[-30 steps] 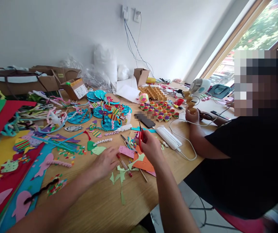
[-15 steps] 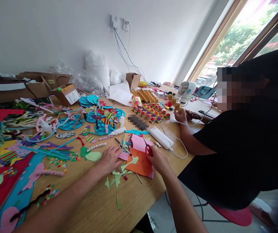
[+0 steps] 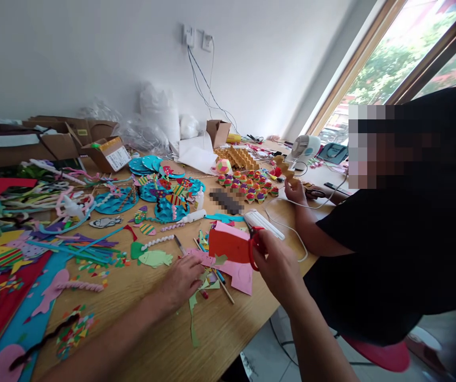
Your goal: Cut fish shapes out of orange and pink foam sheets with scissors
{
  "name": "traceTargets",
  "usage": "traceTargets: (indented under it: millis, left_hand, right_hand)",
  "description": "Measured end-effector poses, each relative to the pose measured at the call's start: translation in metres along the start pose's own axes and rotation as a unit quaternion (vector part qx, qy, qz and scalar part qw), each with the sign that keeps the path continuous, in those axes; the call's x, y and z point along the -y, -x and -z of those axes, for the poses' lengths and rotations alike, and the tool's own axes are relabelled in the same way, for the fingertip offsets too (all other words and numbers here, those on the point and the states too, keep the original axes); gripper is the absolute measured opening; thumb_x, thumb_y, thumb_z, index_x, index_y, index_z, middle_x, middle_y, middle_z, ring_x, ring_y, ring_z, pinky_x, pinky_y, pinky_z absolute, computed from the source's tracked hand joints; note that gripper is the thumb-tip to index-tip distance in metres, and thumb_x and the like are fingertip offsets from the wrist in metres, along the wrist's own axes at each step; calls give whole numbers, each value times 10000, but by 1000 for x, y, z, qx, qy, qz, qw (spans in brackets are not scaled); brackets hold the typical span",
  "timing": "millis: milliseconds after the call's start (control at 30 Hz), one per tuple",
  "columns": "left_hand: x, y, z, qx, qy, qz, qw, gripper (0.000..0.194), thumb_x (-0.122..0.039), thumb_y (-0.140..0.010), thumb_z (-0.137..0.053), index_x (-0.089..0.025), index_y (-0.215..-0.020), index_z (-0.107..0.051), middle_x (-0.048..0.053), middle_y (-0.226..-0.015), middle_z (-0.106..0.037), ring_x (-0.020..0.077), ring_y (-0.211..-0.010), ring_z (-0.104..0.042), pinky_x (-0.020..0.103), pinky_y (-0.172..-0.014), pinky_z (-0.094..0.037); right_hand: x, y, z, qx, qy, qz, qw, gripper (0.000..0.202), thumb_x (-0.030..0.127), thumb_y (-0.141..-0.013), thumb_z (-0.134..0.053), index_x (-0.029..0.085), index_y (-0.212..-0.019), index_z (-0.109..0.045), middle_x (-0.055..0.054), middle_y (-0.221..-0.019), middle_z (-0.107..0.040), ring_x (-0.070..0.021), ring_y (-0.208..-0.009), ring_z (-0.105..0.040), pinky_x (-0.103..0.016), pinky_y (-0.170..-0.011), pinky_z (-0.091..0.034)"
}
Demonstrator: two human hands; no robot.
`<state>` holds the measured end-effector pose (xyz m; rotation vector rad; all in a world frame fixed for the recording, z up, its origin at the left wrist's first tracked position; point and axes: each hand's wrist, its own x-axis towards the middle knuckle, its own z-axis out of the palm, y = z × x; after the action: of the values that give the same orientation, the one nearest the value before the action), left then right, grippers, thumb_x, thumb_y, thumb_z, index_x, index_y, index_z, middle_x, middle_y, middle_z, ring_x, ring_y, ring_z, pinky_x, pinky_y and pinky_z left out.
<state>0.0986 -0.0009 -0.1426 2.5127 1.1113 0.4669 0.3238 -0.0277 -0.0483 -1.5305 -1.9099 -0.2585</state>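
Note:
My right hand (image 3: 278, 260) is closed around red-handled scissors (image 3: 255, 246), their blades pointing up and away. An orange sheet (image 3: 228, 245) is raised beside the scissors, its right edge against them; whether the fingers also pinch it is unclear. My left hand (image 3: 186, 276) rests low over pink paper (image 3: 242, 276) and green scraps (image 3: 193, 318), fingers bent and slightly apart; what lies under the fingertips is hidden. A light green paper fish (image 3: 155, 258) lies left of it, and a pen (image 3: 179, 245) sits just beyond.
A person in black (image 3: 391, 239) sits at the right, holding a carton piece and scissors. Painted egg-carton cups (image 3: 252, 185), a white power strip (image 3: 263, 223) with its cable, blue plates (image 3: 116, 201), and colored paper sheets (image 3: 25, 318) lie around. The table's edge runs along the lower right.
My right hand and the scissors have moved right and nearer. The orange sheet has lifted off the pile, uncovering pink paper and sticks. My left hand has shifted slightly down.

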Motion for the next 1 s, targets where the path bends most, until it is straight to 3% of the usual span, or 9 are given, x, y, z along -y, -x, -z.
traceTargets:
  millis: [100,200,333,433,533,633,733,833,1000]
  left_hand:
    - [1,1,-3,10,-2,-21,1000,170,-126,-850,-541,-224,-873,-679,63,-1032,-705,241,-1052,-607,417,-939,-458]
    - [-3,3,1,18,-6,-22,1000,187,-128,-870,-523,-231,-870,-680,58,-1018,-700,234,-1028,-605,417,-941,-447]
    - [-8,9,19,40,-24,1,999,223,-107,-870,-500,-212,-976,-665,94,-1092,-674,260,-1071,-573,433,-946,-434]
    - [-8,19,29,91,-34,20,995,308,-97,-771,-610,-235,-1043,-654,81,-1084,-675,276,-1030,-595,432,-895,-471]
    - [-8,30,28,133,-36,43,990,420,-89,-644,-696,-226,-1038,-653,98,-1086,-669,309,-1024,-609,452,-874,-496]
    - [-14,34,18,142,-22,63,988,300,-56,-691,-611,-206,-949,-647,102,-1052,-670,284,-993,-630,414,-852,-514]
    - [-22,28,10,124,15,75,989,292,-20,-755,-500,-226,-920,-625,66,-1051,-661,222,-976,-640,345,-854,-507]
    - [-25,20,11,76,68,93,990,225,-87,-796,-494,-224,-930,-612,65,-1054,-640,217,-955,-637,341,-843,-502]
    - [-16,13,42,-30,181,133,974,254,-299,-870,-438,-181,-1040,-584,96,-987,-647,228,-882,-637,353,-767,-522]
  right_hand:
    - [5,-5,9,-92,14,16,996,71,205,-831,-469,222,-805,-533,-27,-664,-620,-186,-575,-551,-269,-538,-379]
    - [9,-8,11,-138,-1,7,990,53,191,-817,-494,228,-781,-507,-5,-634,-597,-174,-551,-539,-254,-511,-391]
    - [13,-6,10,-138,-42,-30,989,67,200,-801,-528,231,-753,-494,21,-604,-560,-152,-526,-514,-237,-492,-408]
    - [14,-3,11,-143,-61,-51,987,57,199,-792,-543,227,-759,-506,28,-599,-551,-141,-517,-505,-232,-491,-415]
    - [14,0,15,-156,-75,-77,982,42,225,-794,-570,221,-791,-529,30,-603,-561,-136,-517,-514,-229,-490,-419]
    - [15,-1,17,-163,-96,-92,978,62,243,-790,-595,220,-802,-539,25,-629,-586,-133,-530,-524,-232,-507,-430]
    - [20,-3,16,-163,-113,-97,975,79,237,-783,-607,223,-770,-530,30,-624,-576,-132,-534,-516,-239,-521,-427]
    - [26,-4,13,-152,-150,-96,972,86,219,-777,-613,225,-758,-530,39,-611,-554,-131,-536,-498,-241,-523,-416]
    - [42,-12,8,-87,-322,-128,934,81,217,-759,-633,220,-786,-557,23,-687,-577,-137,-602,-512,-249,-563,-433]
